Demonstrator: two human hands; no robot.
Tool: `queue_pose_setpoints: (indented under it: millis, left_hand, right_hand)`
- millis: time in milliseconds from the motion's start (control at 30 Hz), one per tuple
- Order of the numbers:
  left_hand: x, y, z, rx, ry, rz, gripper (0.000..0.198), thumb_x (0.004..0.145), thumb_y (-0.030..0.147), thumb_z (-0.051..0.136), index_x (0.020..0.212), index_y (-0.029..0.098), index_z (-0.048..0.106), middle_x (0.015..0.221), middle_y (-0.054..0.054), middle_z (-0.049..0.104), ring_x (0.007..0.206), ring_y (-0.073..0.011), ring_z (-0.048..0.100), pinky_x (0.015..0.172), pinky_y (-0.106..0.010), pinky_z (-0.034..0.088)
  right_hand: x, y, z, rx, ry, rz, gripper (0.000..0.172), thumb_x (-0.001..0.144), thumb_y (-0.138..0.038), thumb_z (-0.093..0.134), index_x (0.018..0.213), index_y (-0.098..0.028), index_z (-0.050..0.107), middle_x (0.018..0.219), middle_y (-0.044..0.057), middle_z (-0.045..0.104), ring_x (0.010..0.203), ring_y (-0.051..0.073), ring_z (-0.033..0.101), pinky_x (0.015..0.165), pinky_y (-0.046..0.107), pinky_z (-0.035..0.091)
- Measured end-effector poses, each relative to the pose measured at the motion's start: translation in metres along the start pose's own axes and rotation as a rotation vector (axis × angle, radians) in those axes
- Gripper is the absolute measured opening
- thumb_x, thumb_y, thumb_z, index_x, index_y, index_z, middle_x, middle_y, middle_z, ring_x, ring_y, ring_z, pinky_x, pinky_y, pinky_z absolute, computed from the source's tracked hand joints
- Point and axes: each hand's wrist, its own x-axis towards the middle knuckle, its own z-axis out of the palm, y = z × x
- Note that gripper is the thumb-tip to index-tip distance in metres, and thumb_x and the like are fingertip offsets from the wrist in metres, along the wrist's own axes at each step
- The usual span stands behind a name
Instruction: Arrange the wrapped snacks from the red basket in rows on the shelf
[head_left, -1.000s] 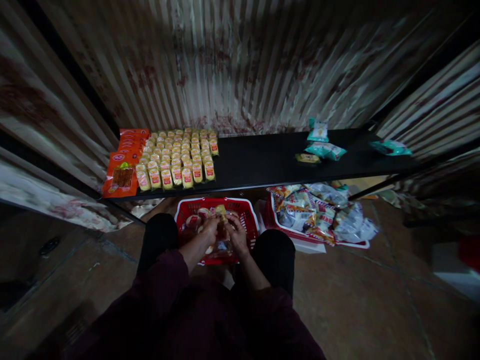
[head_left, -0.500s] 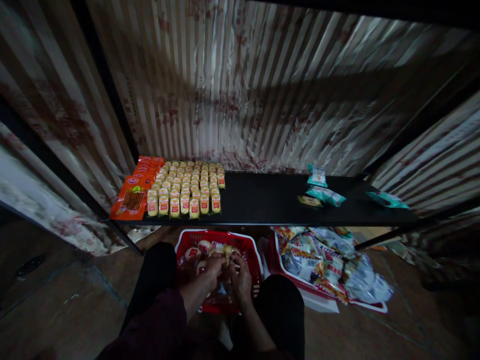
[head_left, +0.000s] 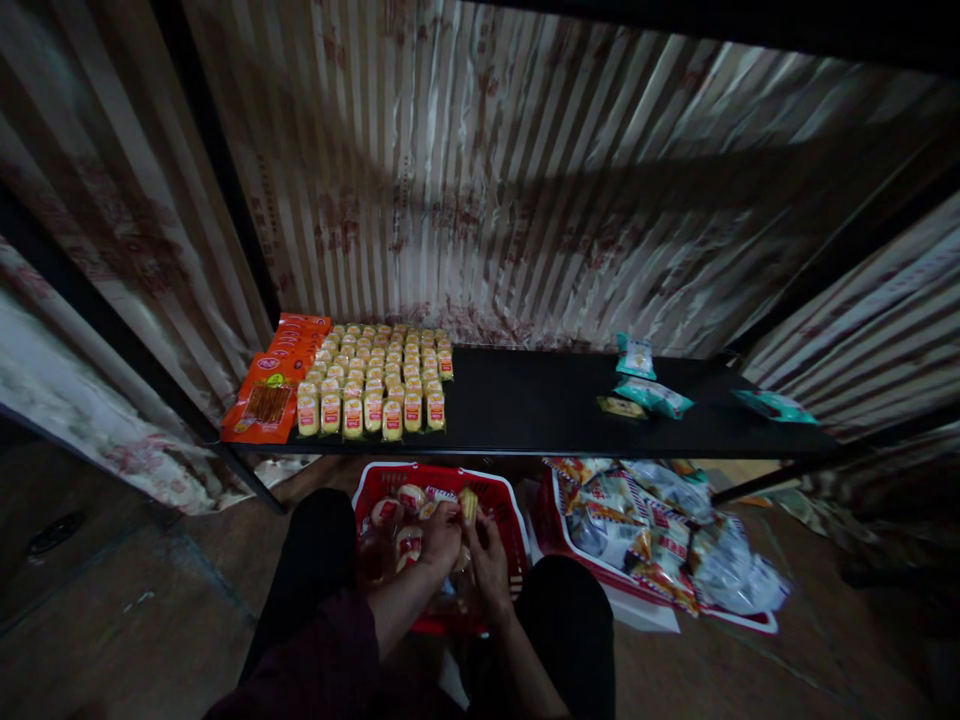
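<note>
My right hand (head_left: 486, 562) is closed on a small yellow wrapped snack cake (head_left: 469, 504), held upright over the red basket (head_left: 516, 520). Close beside it, my left hand (head_left: 441, 540) has its fingers curled in a pinch near the cake. What lies between those fingers is too small and dark to make out. Round packets with red labels (head_left: 387, 513) lie in the basket, around and below my hands. On the black shelf (head_left: 517, 400) above, several rows of similar yellow wrapped cakes (head_left: 373, 408) stand at the left.
Orange snack bags (head_left: 264, 400) lie at the shelf's left end. Teal packets (head_left: 652, 396) and a small yellowish packet (head_left: 621, 407) are toward the right. A second red basket (head_left: 600, 568), heaped with bagged snacks (head_left: 666, 545), stands right of my knee. Black frame posts (head_left: 214, 150) and a striped curtain (head_left: 465, 200) enclose the shelf.
The yellow cake now shows more clearly, raised upright in my right hand's fingers. My left hand has shifted slightly right. The view has moved a little; the shelf goods stay put.
</note>
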Motion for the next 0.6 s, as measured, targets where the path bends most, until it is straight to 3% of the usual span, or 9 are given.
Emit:
queue_pose_setpoints:
  millis: [100, 233, 400, 600]
  left_hand:
    - [0.004, -0.004, 0.002, 0.232, 0.059, 0.100, 0.033, 0.074, -0.008, 0.045, 0.087, 0.017, 0.062, 0.094, -0.005, 0.068, 0.093, -0.0151, 0.062, 0.090, -0.028, 0.045]
    - [-0.001, 0.002, 0.004, 0.400, 0.103, 0.268, 0.034, 0.075, -0.003, 0.045, 0.093, 0.020, 0.063, 0.101, -0.006, 0.067, 0.099, -0.0180, 0.061, 0.093, -0.031, 0.044]
    - [-0.006, 0.022, 0.008, 0.421, 0.078, 0.416, 0.042, 0.071, -0.003, 0.044, 0.099, 0.021, 0.063, 0.109, -0.006, 0.065, 0.108, -0.0194, 0.057, 0.100, -0.033, 0.040]
    - [-0.001, 0.038, 0.012, 0.324, 0.084, 0.461, 0.039, 0.073, 0.000, 0.043, 0.099, 0.022, 0.061, 0.106, -0.005, 0.064, 0.104, -0.0189, 0.058, 0.098, -0.034, 0.043]
  right_hand:
    - [0.003, 0.000, -0.001, 0.021, 0.003, 0.019, 0.044, 0.068, -0.053, 0.067, 0.097, -0.020, 0.067, 0.098, 0.009, 0.073, 0.094, 0.028, 0.068, 0.084, 0.039, 0.053]
    - [0.007, -0.008, -0.005, 0.006, 0.029, -0.001, 0.044, 0.066, -0.053, 0.068, 0.095, -0.021, 0.067, 0.099, 0.008, 0.072, 0.094, 0.028, 0.067, 0.084, 0.040, 0.052]
    - [0.017, -0.033, -0.006, 0.079, 0.061, -0.047, 0.040, 0.070, -0.048, 0.064, 0.100, -0.021, 0.065, 0.099, 0.008, 0.072, 0.093, 0.025, 0.065, 0.084, 0.038, 0.052]
    - [0.030, -0.054, -0.002, 0.144, 0.073, -0.063, 0.044, 0.074, -0.046, 0.061, 0.108, -0.019, 0.060, 0.102, 0.009, 0.070, 0.091, 0.023, 0.065, 0.082, 0.037, 0.052]
